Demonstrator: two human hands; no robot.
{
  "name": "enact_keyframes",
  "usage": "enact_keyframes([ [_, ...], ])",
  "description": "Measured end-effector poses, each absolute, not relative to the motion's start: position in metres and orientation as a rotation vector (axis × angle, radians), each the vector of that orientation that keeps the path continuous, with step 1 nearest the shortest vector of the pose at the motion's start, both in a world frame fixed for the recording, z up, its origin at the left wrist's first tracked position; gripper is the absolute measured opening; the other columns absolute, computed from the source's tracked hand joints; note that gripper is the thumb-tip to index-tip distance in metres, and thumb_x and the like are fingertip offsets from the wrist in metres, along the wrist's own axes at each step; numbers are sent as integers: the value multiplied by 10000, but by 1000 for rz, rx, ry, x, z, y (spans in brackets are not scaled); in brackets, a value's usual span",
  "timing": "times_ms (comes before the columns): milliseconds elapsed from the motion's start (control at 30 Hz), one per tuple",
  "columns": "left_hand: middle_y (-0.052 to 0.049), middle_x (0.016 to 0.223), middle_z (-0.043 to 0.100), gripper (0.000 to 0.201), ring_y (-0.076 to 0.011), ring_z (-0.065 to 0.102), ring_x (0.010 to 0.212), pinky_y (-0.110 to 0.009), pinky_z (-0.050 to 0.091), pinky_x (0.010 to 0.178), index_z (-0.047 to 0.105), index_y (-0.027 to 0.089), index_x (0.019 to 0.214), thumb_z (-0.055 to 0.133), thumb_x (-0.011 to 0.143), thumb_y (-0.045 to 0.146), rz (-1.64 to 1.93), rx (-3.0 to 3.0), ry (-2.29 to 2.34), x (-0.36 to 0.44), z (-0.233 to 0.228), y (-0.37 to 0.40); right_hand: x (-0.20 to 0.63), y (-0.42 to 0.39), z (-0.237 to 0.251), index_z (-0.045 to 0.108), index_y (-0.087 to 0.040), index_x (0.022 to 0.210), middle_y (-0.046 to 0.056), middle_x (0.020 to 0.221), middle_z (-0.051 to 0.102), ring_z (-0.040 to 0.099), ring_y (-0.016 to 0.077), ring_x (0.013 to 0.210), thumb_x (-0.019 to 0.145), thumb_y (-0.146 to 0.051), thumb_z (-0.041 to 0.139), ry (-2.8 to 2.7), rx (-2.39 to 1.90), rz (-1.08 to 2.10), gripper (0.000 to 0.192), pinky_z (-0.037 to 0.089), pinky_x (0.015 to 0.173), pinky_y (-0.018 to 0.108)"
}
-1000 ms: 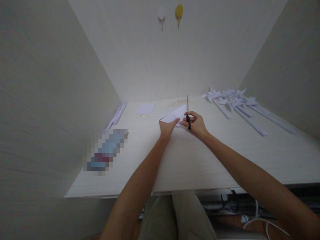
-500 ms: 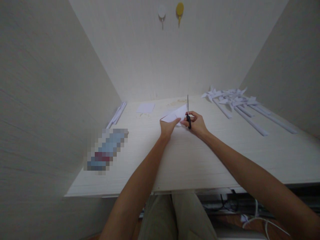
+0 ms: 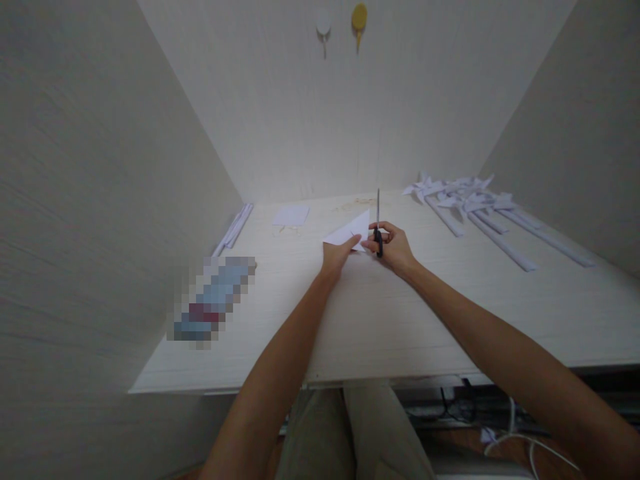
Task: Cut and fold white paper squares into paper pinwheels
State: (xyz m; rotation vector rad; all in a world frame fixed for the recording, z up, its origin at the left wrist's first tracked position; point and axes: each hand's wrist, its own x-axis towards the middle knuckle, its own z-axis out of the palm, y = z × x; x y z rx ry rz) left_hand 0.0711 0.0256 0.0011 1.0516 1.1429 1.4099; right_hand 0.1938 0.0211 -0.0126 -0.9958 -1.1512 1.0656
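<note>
Between the thumb and fingers of my left hand (image 3: 340, 255) is a white sheet of paper (image 3: 356, 228), folded or cut to pointed corners. My right hand (image 3: 394, 245) is closed around the black handles of a pair of scissors (image 3: 379, 233). The blades point up and away from me, just right of the paper and apart from it. My right fingertips are at the paper's lower right edge; whether they pinch it I cannot tell.
Several paper pinwheels (image 3: 465, 193) on rolled paper sticks (image 3: 500, 241) lie at the back right. At the left are more paper rolls (image 3: 236, 227), a square of paper (image 3: 291, 215) and a pixelated blurred item (image 3: 215, 300). Two hooks, one yellow (image 3: 359, 19), hang on the back wall.
The paper has turned slightly in my left hand, and its right corner has shifted left, away from the blades. The scissors have moved a little to the right.
</note>
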Motion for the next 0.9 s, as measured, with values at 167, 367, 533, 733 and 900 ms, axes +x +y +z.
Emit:
enact_keyframes([
  [167, -76, 826, 680, 151, -173, 626, 693, -297, 526, 612, 659, 119, 752, 683, 604, 140, 1372, 1039, 1102, 72, -2, 27, 195, 21, -13, 526, -194, 818, -66, 566, 577, 484, 67, 449, 442, -205, 748, -1148, -998, 1060, 437, 382, 443, 192],
  [367, -67, 818, 673, 125, -150, 623, 679, -264, 527, 589, 642, 119, 768, 652, 644, 135, 1435, 912, 1084, 67, -5, 38, 194, 22, -12, 513, -191, 875, -19, 630, 635, 491, 71, 465, 482, -331, 739, -1131, -1077, 1051, 475, 364, 441, 192],
  [533, -68, 827, 661, 172, -105, 614, 598, -217, 506, 562, 601, 110, 884, 584, 714, 125, 1591, 727, 1055, 51, -4, 53, 194, 22, -8, 537, -155, 922, 8, 669, 643, 446, 46, 455, 541, -370, 702, -1216, -1110, 1119, 468, 315, 434, 180],
  [733, -60, 796, 661, 225, -95, 625, 608, -200, 493, 607, 561, 118, 977, 537, 753, 122, 1683, 561, 1008, 42, 0, 58, 197, 23, -13, 643, -122, 808, 3, 594, 587, 452, 56, 472, 615, -366, 640, -1494, -1061, 1245, 311, 294, 418, 181],
  [900, -73, 801, 660, 236, -99, 623, 581, -211, 491, 608, 559, 104, 977, 550, 742, 125, 1677, 550, 997, 44, 0, 58, 198, 24, -17, 679, -133, 783, -11, 542, 551, 455, 57, 454, 585, -343, 670, -1489, -1073, 1349, 289, 317, 406, 179],
])
